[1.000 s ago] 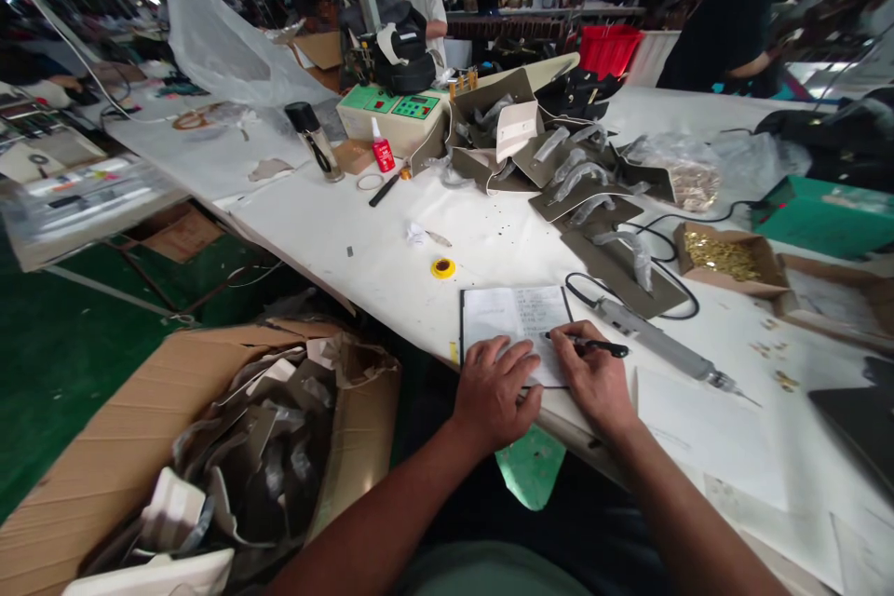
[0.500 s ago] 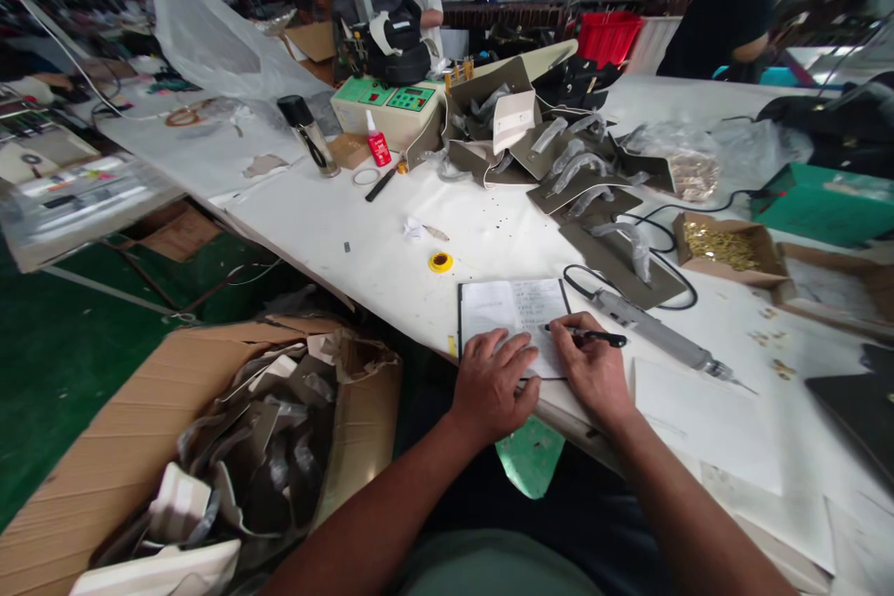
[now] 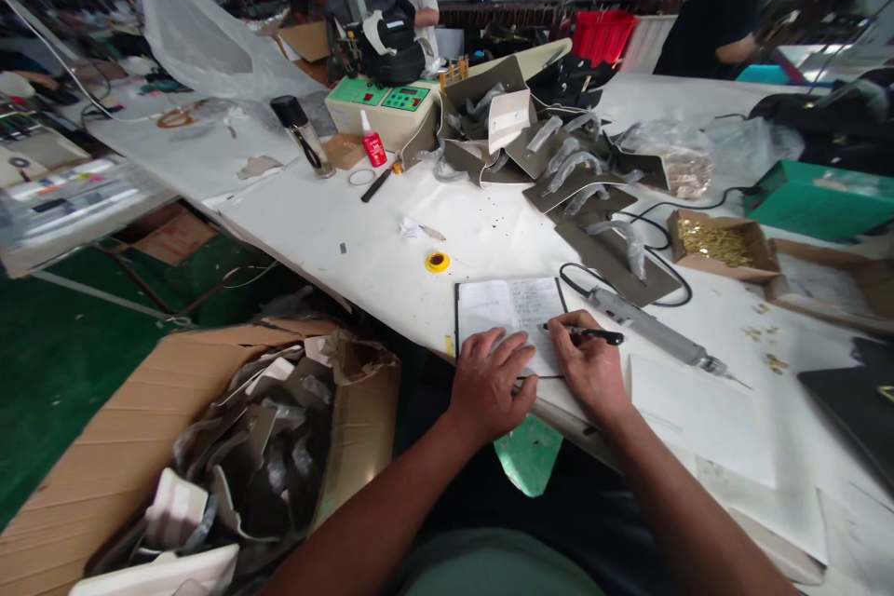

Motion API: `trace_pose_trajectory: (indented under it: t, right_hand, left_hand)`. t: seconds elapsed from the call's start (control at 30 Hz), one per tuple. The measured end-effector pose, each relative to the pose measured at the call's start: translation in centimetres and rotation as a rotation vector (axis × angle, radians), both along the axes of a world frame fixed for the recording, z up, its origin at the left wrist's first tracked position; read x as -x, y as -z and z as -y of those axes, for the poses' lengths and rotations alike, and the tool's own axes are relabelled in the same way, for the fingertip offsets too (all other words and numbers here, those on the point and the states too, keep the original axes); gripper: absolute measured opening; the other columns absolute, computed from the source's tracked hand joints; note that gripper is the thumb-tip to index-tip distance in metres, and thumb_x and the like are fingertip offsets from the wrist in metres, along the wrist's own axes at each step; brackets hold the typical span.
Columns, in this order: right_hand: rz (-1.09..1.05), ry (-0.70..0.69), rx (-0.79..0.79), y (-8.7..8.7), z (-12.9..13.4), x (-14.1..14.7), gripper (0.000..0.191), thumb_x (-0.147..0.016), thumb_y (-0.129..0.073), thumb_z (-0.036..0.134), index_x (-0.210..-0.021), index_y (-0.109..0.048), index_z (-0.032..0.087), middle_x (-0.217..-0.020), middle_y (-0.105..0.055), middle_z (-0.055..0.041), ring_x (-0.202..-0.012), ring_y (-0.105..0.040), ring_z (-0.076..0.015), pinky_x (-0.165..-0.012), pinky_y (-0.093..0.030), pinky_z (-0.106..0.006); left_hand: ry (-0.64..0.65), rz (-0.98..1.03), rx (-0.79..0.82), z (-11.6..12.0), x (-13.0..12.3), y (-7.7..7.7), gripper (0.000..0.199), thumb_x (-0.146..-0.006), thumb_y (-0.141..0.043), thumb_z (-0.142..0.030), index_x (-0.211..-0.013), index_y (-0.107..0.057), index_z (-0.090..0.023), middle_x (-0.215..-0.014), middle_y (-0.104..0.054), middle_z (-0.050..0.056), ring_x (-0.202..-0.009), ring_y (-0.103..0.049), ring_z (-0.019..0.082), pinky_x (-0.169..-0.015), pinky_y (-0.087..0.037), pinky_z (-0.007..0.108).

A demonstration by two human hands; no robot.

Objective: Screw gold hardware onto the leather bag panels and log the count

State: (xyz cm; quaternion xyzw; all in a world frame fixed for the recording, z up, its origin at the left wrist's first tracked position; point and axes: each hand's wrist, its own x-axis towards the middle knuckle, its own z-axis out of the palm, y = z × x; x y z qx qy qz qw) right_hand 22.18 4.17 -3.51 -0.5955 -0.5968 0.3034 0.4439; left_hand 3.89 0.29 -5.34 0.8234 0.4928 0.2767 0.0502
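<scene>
An open notebook [image 3: 481, 303] with handwritten lines on its right page lies at the table's front edge. Flat on its lower part rests my left hand [image 3: 493, 382], fingers spread, holding nothing. My right hand [image 3: 590, 372] is closed round a black pen [image 3: 593, 333], whose tip meets the right page. Just right of the notebook lies a grey electric screwdriver [image 3: 649, 335] with a thin bit and a black cord. A yellow ring-shaped roll [image 3: 437, 263] sits behind the notebook. White paper sheets [image 3: 698, 419] lie beside my right forearm.
A cardboard box [image 3: 126, 419] of dark panels stands at lower left. Similar panels [image 3: 545, 154] with plastic-wrapped handles pile up behind. A red glue bottle [image 3: 373, 144] stands before a control box [image 3: 381, 116]. Brass parts fill a tray [image 3: 723, 242] at right. Two people stand across the table.
The view has shifted very slightly, so things sit a little further left. Both hands keep their places on the notebook, and the pen tip stays near the same line.
</scene>
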Motion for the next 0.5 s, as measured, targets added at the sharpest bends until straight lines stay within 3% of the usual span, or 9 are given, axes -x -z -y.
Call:
trace_pose_trajectory:
  t: [0.5]
  right_hand:
    - [-0.011, 0.027, 0.002, 0.14, -0.07, -0.05, 0.031, -0.096, -0.062, 0.052, -0.086, -0.066, 0.022, -0.079, -0.070, -0.0013, -0.068, -0.062, -0.0196, -0.067, -0.046, -0.031]
  left_hand:
    - [-0.006, -0.010, -0.017, -0.02, 0.00, -0.02, 0.036, -0.092, -0.065, -0.036, -0.126, -0.067, -0.027, -0.143, -0.066, 0.000, -0.132, -0.054, 0.032, -0.107, -0.041, 0.053]
